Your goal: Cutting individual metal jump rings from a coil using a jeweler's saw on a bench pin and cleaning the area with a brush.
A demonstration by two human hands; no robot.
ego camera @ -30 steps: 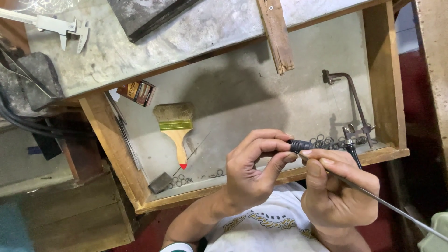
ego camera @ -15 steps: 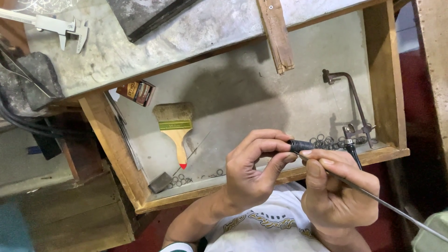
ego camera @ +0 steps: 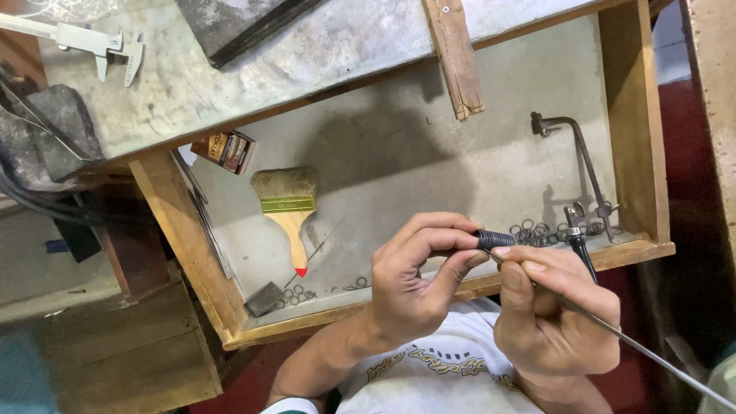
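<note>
Wooden drawer [ego camera: 629, 138], pulled out, grey lined floor. Paintbrush [ego camera: 287, 211] lying inside at left; small metal rings [ego camera: 537, 230] near front edge. Left hand [ego camera: 414, 287]: fingers curled shut around black handle [ego camera: 494, 239] above front rail. Right hand [ego camera: 552, 318]: thumb and forefinger pinching thin metal rod [ego camera: 644, 345], its tip meeting the handle.

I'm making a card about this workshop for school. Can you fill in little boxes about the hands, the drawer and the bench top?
left hand: pinches a small black ribbed piece at its fingertips
right hand: holds a thin metal rod whose tip meets the black piece
drawer: open, wooden, under the hands
in drawer: paintbrush, small metal rings, saw frame, small box
bench top: caliper
</note>
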